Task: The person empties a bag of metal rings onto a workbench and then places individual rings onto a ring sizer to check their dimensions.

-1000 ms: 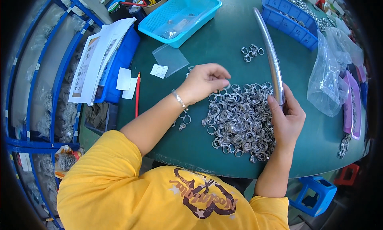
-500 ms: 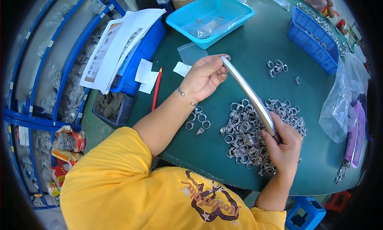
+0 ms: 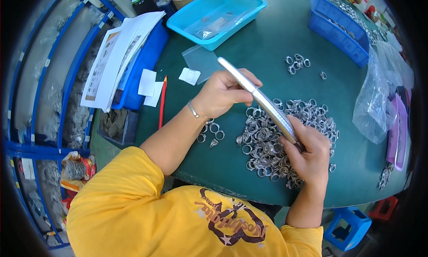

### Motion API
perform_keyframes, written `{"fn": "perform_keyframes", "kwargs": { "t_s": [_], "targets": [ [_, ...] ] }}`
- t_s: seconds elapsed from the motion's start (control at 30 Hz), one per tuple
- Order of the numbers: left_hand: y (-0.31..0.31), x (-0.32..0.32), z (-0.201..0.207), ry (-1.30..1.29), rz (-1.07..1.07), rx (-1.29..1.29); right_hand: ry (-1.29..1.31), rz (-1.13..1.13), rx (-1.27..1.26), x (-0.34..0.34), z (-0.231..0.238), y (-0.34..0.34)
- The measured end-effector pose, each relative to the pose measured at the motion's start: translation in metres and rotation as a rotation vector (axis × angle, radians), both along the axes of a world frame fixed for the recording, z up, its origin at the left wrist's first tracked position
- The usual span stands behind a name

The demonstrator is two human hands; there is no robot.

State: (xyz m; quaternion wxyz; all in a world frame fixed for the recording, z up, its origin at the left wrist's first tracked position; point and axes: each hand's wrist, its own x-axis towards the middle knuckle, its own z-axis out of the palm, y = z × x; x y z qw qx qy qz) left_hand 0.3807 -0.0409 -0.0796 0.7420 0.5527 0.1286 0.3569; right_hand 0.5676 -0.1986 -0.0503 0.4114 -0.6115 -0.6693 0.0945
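Note:
My right hand (image 3: pixel 310 150) is wrapped round the dark handle of a silver ring mandrel (image 3: pixel 274 112), whose tapered tip points up and to the left. A ring (image 3: pixel 255 90) sits around the mandrel at about mid-length, and the fingers of my left hand (image 3: pixel 227 91) are closed on it. Part of that ring is hidden by the fingers. Beneath the mandrel and my right hand lies a big heap of silver rings (image 3: pixel 263 143). Several more rings (image 3: pixel 215 133) form a small group beside my left wrist.
Farther off lie a small cluster of rings (image 3: pixel 298 63) and one single ring (image 3: pixel 323 75). A light-blue basket (image 3: pixel 218 40), a blue bin (image 3: pixel 339 36) and papers (image 3: pixel 120 56) stand toward the back. A red pencil (image 3: pixel 163 103) is at left, a purple tray (image 3: pixel 397 136) at right.
My left hand has slid the ring down from the mandrel's tip to about mid-length. The view has shifted slightly.

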Motion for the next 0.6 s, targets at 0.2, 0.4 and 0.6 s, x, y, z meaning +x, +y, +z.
{"fn": "perform_keyframes", "kwargs": {
  "t_s": [0.2,0.4,0.6],
  "targets": [
    [0.022,0.014,0.009,-0.289,0.184,-0.276,0.251,-0.014,-0.101,0.014,0.007,0.003],
    [0.052,0.087,-0.006,0.730,0.421,0.632,0.587,-0.318,-0.092,0.032,0.004,0.001],
    [0.057,0.104,-0.020,0.670,0.449,0.870,0.698,-0.378,0.008,0.033,0.007,0.003]
  ]
}}
